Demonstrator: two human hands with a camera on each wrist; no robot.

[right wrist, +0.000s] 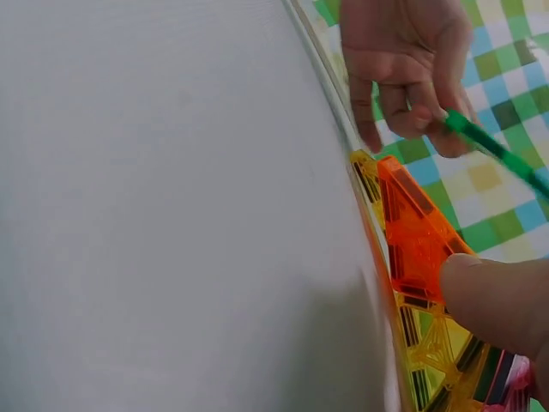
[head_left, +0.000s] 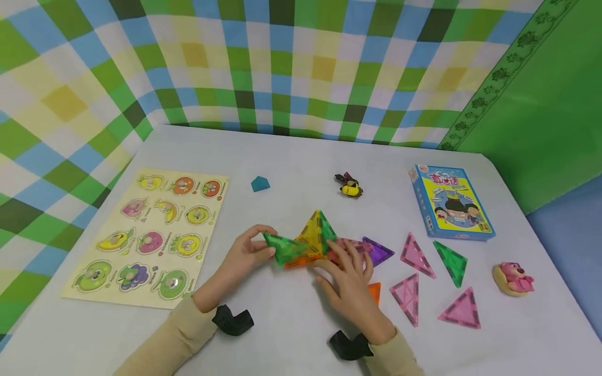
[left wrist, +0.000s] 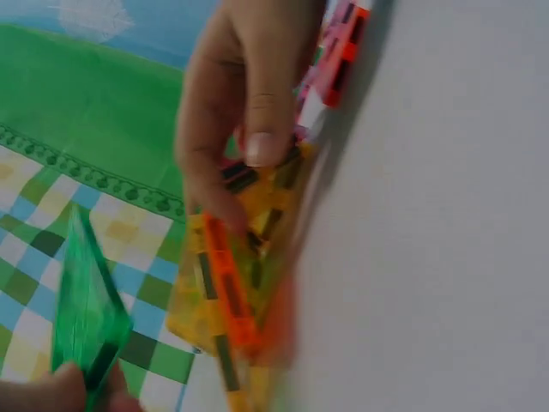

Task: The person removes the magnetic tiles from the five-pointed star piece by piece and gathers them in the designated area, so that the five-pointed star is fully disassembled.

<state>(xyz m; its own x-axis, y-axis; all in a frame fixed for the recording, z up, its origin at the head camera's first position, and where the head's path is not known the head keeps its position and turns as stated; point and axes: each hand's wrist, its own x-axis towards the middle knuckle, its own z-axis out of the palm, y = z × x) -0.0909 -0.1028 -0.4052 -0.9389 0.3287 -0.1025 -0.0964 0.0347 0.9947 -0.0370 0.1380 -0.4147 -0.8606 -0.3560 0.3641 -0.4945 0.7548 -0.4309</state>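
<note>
My left hand [head_left: 244, 253] pinches a clear green triangular magnetic tile [head_left: 284, 249] between thumb and fingers. In the right wrist view this tile [right wrist: 497, 153] shows edge-on, raised beside the tile model. The model has upright yellow tiles [head_left: 310, 235] coming to a point, a green tile [head_left: 327, 230] on its far side and an orange tile [right wrist: 416, 240] low at the front. My right hand [head_left: 350, 284] holds the model at its right side, thumb against the orange tile, fingers over a pink tile [head_left: 354, 245]. A purple tile [head_left: 378, 251] lies beside those fingers.
Loose pink tiles [head_left: 416, 256] and a green tile [head_left: 452, 262] lie to the right. Beyond are a blue card box [head_left: 453, 201] and a pink toy [head_left: 514, 278]. A fruit puzzle board [head_left: 155, 235] lies left; a teal piece [head_left: 260, 183] and yellow-black toy [head_left: 349, 185] sit further back.
</note>
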